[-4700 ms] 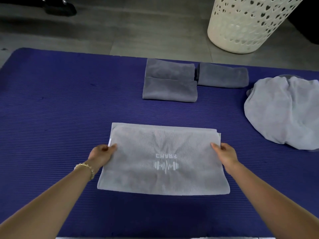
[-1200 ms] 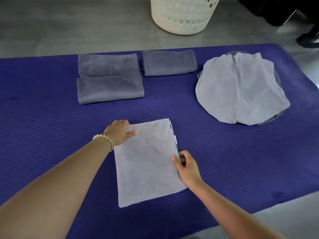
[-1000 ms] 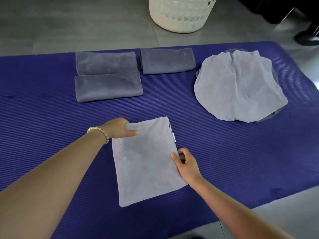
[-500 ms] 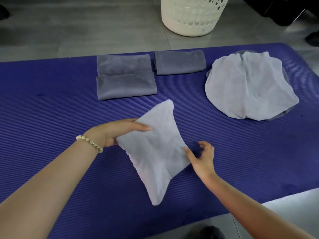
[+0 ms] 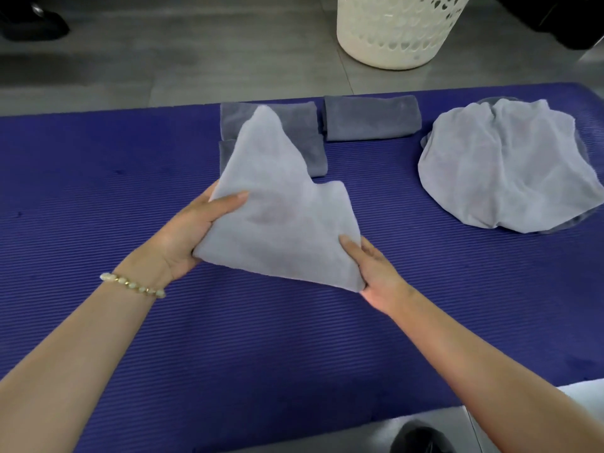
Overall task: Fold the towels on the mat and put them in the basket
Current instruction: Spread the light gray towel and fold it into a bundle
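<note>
A light grey folded towel is lifted off the purple mat, its far corner pointing up. My left hand grips its left edge, thumb on top. My right hand holds its near right corner from below. Behind it lie dark grey folded towels: a pair, partly hidden by the lifted towel, and one more to their right. A loose pile of light grey towels sits at the mat's right end. The white perforated basket stands on the floor beyond the mat.
Grey tiled floor surrounds the mat. A dark shoe shows at the top left, a dark object at the top right. Another dark shoe is at the bottom edge.
The folded towel lay flat on the mat a second ago. Both hands have since picked it up and raised it, turning it so one corner points away.
</note>
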Tool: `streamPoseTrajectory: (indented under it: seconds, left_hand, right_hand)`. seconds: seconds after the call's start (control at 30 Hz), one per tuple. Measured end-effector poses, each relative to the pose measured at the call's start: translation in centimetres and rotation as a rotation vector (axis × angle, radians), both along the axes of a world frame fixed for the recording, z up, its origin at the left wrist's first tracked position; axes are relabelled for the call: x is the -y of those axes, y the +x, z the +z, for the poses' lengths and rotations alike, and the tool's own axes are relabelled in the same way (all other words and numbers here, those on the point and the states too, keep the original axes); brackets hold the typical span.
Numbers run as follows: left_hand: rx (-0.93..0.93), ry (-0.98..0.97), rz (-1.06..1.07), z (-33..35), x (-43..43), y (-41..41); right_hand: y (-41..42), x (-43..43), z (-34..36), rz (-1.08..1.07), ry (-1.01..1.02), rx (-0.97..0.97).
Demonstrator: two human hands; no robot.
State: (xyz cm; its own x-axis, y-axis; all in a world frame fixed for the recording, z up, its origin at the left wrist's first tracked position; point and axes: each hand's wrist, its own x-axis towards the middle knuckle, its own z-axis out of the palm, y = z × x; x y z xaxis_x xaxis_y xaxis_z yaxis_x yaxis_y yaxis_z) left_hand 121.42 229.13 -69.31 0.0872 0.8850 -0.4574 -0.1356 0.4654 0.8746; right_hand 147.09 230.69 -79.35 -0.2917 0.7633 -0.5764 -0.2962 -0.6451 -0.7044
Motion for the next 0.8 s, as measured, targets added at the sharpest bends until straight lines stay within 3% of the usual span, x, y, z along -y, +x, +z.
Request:
streamPoseTrajectory:
  seconds: [0.13, 0.27, 0.33, 0.43, 0.53, 0.63, 0.8]
  left_hand:
    - [-0.200, -0.032, 0.115, -7.2, 2.4, -2.3]
    - [-0.635, -0.240, 0.051, -14.4, 5.6, -2.9]
    - [-0.941, -0.085, -0.017, -15.5, 7.2, -2.9]
    - [-1.207, 0.389, -0.394, -15.7, 8.5, -2.3]
    - [-1.311, 0.520, -0.738, -16.6, 8.3, -0.7]
    - [-1.353, 0.445, -0.801, -17.4, 7.8, 0.5]
    - [-1.391, 0.345, -0.763, -17.1, 6.6, 1.4]
  right_hand:
    - [0.0, 0.0, -1.0, 0.060, 0.180, 0.383]
    - [0.3, 2.0, -5.1, 0.106, 0.266, 0.839]
    - [0.9, 3.1, -6.0, 0.207, 0.448, 0.958]
    - [1.2, 4.0, -6.4, 0.538, 0.823, 1.108]
    - [0.9, 3.8, -6.8, 0.884, 1.069, 1.179]
    - [0.6, 3.4, -7.4, 1.103, 1.088, 1.214]
    - [-0.2, 2.7, -8.0, 1.098, 1.035, 1.252]
